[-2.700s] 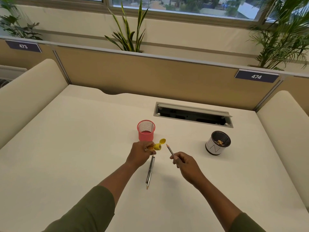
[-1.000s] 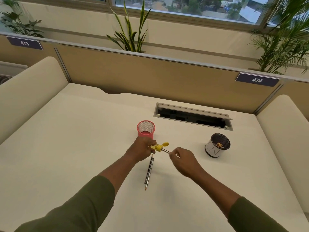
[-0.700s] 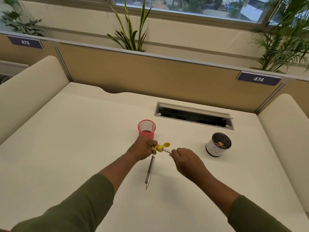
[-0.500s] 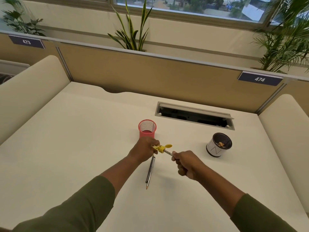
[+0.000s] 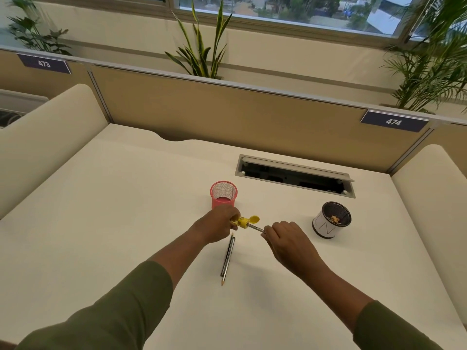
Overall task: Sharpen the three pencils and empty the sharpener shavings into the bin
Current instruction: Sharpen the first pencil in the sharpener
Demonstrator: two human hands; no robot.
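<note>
My left hand (image 5: 217,223) grips a small yellow sharpener (image 5: 242,221) whose round lid hangs open to the right. A dark pencil (image 5: 256,228) has its tip inside the sharpener, and my right hand (image 5: 284,238) pinches its shaft just behind. Two more pencils (image 5: 228,256) lie side by side on the desk below my left hand, pointing near to far. The bin (image 5: 331,223), a small white cup with a dark mesh rim and some shavings inside, stands to the right.
A pink mesh pencil cup (image 5: 223,197) stands just behind my left hand. An open grey cable hatch (image 5: 293,174) is set into the white desk (image 5: 113,210). Padded dividers flank the desk and a tan partition with plants closes the back.
My right hand brought the pencil's tip into the sharpener, then turned over it, knuckles rolling up. My left hand stayed in place with the sharpener.
</note>
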